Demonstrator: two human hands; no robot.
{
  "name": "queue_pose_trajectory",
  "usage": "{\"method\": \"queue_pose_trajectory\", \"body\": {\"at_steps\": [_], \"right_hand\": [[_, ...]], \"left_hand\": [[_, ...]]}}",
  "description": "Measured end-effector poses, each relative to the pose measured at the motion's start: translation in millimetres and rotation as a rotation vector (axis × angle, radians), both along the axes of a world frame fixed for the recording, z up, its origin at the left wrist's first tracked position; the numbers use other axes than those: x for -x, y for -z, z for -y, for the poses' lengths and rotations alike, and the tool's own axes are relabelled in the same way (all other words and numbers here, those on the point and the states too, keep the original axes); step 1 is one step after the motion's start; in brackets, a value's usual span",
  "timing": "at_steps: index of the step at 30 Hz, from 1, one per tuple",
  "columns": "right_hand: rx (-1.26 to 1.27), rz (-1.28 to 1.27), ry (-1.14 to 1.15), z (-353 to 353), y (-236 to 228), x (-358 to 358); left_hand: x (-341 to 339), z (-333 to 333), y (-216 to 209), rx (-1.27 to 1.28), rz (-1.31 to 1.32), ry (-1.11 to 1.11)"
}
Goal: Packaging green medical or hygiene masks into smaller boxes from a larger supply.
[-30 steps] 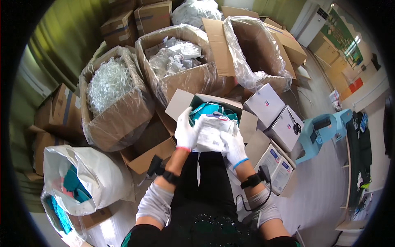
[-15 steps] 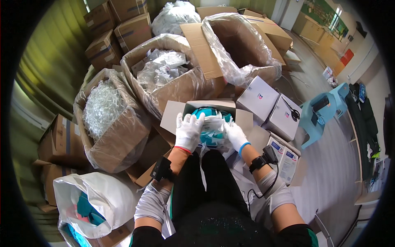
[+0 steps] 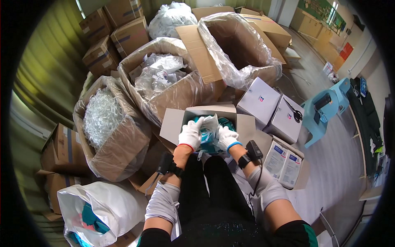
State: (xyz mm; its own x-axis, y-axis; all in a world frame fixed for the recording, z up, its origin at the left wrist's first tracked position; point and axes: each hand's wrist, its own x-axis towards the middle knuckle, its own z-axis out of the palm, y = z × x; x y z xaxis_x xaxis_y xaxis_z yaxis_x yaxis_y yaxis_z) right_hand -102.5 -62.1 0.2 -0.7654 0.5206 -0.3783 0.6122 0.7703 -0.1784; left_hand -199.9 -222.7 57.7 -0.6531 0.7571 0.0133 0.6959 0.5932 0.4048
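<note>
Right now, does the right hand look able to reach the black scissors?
Probably yes: the black scissors lie uncovered on a white box, and nothing seems to block the right hand except perhaps a splayed cardboard flap.

Red-blue logos (image 3: 261, 99) on white cartons (image 3: 254, 108); blue-headed print (image 3: 279, 149) on white packs (image 3: 274, 161).

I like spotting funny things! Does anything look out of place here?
Maybe the black scissors: they lie loose on a white box, right of the open box with teal things inside. A sharp tool seems odd there.
</note>
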Motion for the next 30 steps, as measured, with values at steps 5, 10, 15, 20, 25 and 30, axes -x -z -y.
{"method": "queue_pose_trajectory", "body": {"at_steps": [5,10,15,20,25,30], "right_hand": [[-0.127,-0.146,0.048,13,-98,-9],[0.023,-0.767,-0.108,-17,-81,-19],[0.113,-1.057,-0.156,-10,-77,-17],[0.000,-1.103,-0.184,-7,-70,-15],[-0.095,-1.260,-0.127,-4,-71,-8],[-0.074,-1.202,-0.161,9,-71,-8]], "left_hand": [[9,15,-15,-0.084,-0.008,0.032],[6,13,-24,-0.278,0.026,0.018],[15,19,-18,-0.590,0.132,-0.120],[9,22,-20,-0.745,0.232,-0.177],[4,24,-37,-0.827,0.080,-0.154],[10,41,-21,-0.606,-0.042,-0.222]]}}
